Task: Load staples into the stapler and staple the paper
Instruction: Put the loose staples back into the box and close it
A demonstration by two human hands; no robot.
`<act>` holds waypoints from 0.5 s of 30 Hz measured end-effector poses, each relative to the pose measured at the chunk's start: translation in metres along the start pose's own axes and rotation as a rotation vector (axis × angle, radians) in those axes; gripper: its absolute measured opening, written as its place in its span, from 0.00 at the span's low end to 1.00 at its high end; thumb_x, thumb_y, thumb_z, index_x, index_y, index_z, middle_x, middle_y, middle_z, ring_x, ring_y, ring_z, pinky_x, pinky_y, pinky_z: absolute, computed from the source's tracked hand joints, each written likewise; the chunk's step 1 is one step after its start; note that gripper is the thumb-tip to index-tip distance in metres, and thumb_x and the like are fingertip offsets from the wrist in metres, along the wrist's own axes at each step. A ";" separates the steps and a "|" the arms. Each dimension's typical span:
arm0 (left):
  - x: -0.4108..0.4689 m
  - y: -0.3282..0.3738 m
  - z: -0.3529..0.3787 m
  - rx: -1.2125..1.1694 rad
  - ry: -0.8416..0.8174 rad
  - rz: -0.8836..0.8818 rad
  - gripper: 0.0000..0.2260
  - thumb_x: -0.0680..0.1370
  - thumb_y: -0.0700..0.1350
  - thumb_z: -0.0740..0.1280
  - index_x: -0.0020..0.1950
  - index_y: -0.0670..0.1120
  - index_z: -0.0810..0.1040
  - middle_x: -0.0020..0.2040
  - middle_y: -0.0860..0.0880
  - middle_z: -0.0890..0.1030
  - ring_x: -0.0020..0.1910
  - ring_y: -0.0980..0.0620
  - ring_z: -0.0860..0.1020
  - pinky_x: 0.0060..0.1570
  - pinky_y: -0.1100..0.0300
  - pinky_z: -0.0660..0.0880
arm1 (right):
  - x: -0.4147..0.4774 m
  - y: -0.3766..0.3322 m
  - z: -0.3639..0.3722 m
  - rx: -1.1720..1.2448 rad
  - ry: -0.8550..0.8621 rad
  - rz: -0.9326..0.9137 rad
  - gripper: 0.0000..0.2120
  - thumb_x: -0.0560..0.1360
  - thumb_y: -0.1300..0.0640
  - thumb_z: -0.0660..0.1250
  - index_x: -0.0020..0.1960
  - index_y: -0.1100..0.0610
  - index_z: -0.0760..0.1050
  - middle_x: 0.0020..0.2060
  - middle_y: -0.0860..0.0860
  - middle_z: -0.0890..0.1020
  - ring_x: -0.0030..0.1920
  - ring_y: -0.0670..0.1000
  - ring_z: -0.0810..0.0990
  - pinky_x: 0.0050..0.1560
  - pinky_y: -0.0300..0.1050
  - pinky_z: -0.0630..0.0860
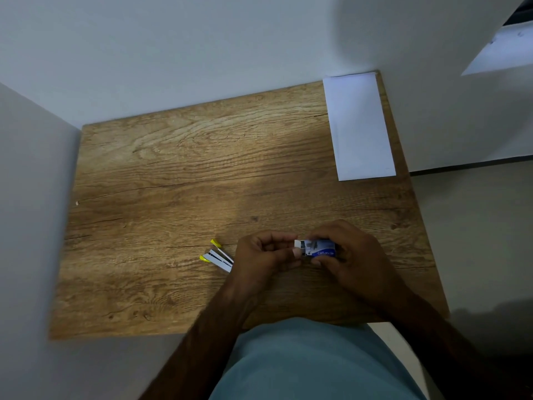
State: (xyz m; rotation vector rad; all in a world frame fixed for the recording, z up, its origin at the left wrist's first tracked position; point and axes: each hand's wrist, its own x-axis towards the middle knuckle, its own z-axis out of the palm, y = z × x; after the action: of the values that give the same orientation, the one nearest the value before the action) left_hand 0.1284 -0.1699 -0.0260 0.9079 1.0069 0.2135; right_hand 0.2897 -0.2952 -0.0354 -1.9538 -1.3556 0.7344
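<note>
A small blue and white staple box [321, 248] sits between both hands, just above the wooden table [178, 174]. My right hand [350, 255] wraps around its right part. My left hand [266, 255] pinches the white inner tray sticking out at the box's left end. A yellow and silver stapler [217, 256] lies hinged open on the table, just left of my left hand, touched by neither hand. The white paper [359, 125] lies flat at the table's far right corner, well away from both hands.
Pale walls close in the table on the left and at the back. The table's right edge runs just past the paper, with floor beyond it. A blue-grey garment covers my lap at the near edge.
</note>
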 end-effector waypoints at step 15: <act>-0.011 -0.007 0.023 0.275 -0.021 0.144 0.10 0.81 0.39 0.67 0.59 0.46 0.85 0.49 0.47 0.88 0.49 0.48 0.87 0.48 0.56 0.84 | 0.000 -0.010 -0.003 0.031 0.080 0.047 0.17 0.68 0.59 0.76 0.55 0.51 0.79 0.50 0.46 0.82 0.50 0.43 0.78 0.52 0.38 0.75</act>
State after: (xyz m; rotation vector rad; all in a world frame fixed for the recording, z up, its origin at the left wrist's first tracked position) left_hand 0.1395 -0.1933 -0.0192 1.2329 0.9666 0.1887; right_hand 0.2865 -0.2928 -0.0262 -1.9745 -1.2477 0.6878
